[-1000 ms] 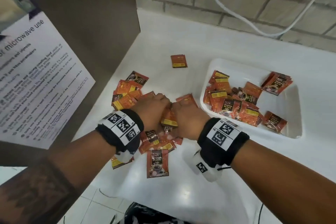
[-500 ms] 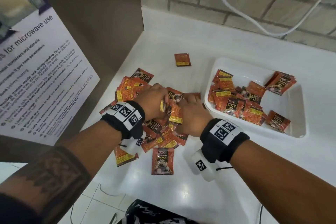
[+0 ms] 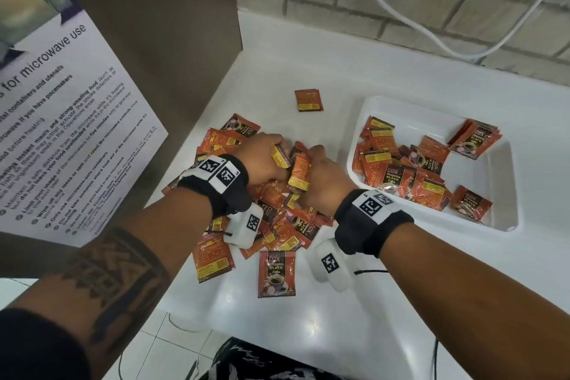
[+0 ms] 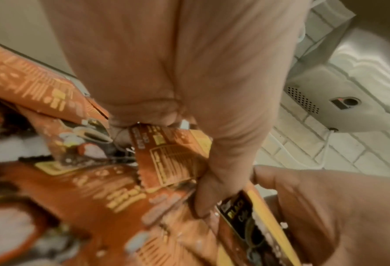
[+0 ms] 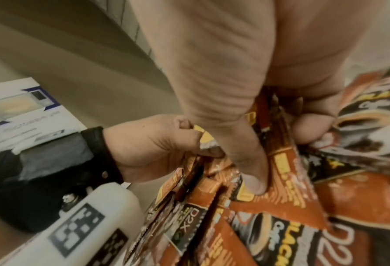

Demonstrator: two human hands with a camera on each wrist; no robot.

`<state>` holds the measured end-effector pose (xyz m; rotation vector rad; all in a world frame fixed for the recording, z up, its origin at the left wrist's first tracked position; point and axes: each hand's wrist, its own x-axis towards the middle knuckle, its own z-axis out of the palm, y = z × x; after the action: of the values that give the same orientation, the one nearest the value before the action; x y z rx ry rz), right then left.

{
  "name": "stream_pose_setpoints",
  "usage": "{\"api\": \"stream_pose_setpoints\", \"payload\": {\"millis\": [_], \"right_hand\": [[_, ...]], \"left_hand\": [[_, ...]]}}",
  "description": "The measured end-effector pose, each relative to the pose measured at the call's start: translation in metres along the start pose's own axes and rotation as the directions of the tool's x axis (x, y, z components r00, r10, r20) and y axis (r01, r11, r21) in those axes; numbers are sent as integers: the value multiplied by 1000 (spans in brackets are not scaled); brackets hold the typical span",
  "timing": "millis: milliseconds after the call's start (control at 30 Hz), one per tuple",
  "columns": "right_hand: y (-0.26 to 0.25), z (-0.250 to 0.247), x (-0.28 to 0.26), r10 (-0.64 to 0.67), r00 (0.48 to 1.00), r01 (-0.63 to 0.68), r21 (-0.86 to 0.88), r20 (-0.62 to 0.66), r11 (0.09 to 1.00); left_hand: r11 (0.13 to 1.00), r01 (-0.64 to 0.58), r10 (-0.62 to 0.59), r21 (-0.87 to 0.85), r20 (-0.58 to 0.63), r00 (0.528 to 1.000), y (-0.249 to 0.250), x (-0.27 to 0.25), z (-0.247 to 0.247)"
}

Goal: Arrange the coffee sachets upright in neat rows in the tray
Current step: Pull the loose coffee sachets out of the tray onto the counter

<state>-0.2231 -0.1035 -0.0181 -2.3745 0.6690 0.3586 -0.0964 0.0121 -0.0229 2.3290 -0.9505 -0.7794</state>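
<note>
A heap of orange and black coffee sachets [image 3: 277,219] lies on the white counter, left of the white tray [image 3: 505,182]. My left hand [image 3: 262,157] and right hand [image 3: 320,176] meet over the heap, fingers curled round a bunch of sachets [image 3: 299,173] held on edge between them. In the left wrist view the left fingers [image 4: 212,189] pinch a sachet [image 4: 173,162]. In the right wrist view the right thumb [image 5: 253,176] presses on sachets [image 5: 280,162] gripped by the curled fingers. Several sachets [image 3: 401,176] lie loose and flat in the tray, with a small stack [image 3: 475,139] leaning at its far side.
One sachet [image 3: 308,100] lies alone further back on the counter [image 3: 339,333]. A brown panel with a microwave notice [image 3: 61,120] stands close on the left. A brick wall with a white cable [image 3: 431,40] runs behind. The counter's front edge is near my body.
Both hands have moved slightly away from me over the heap and gathered more sachets upright between them. The sachets in the tray have not moved.
</note>
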Motion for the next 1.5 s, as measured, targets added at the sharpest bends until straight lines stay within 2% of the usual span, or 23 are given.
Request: {"api": "stream_pose_setpoints", "payload": {"millis": [267, 400, 467, 567, 667, 767, 867, 1033, 1133, 1233, 1333, 1433, 1500], "right_hand": [[1, -14, -3, -4, 1000, 4, 81, 10, 997], [-7, -30, -12, -82, 995, 87, 86, -65, 992], [-6, -45, -17, -99, 990, 108, 92, -102, 990], [6, -85, -27, -79, 979, 94, 73, -189, 993], [34, -127, -35, 19, 965, -16, 15, -260, 1000], [69, -146, -39, 164, 959, -180, -51, -229, 982], [100, -140, -37, 306, 934, -322, -65, -185, 945], [126, -127, -34, 358, 905, -359, 41, -229, 932], [126, -126, -35, 371, 899, -352, 122, -234, 928], [121, -124, -35, 386, 886, -386, 51, -257, 921], [109, -122, -34, 324, 882, -364, -59, -342, 929], [89, -117, -33, 181, 920, -210, -47, -348, 977], [71, -110, -34, 60, 942, -97, -97, -331, 990]], "left_hand": [[993, 9, -18, -122, -68, 997, -1, -1, -9], [994, -18, 8, -111, -86, 996, 12, -2, -37], [986, -25, 8, -166, -103, 995, 23, -5, -52], [965, -96, 60, -244, -151, 987, 50, 0, -66], [948, -150, 117, -280, -130, 985, 86, 12, -53], [962, -155, 146, -223, -57, 988, 117, 29, -16], [976, -146, 148, -160, -1, 989, 139, 46, 20], [984, -176, 176, 15, 29, 984, 158, 55, 53], [979, -200, 198, 38, 45, 979, 161, 55, 59], [977, -213, 211, 16, 57, 976, 155, 55, 58], [973, -232, 232, 5, -4, 973, 145, 55, 46], [980, -194, 184, -36, -191, 964, 123, 72, 26], [995, -95, 101, 37, -227, 969, 101, 92, 11]]}}
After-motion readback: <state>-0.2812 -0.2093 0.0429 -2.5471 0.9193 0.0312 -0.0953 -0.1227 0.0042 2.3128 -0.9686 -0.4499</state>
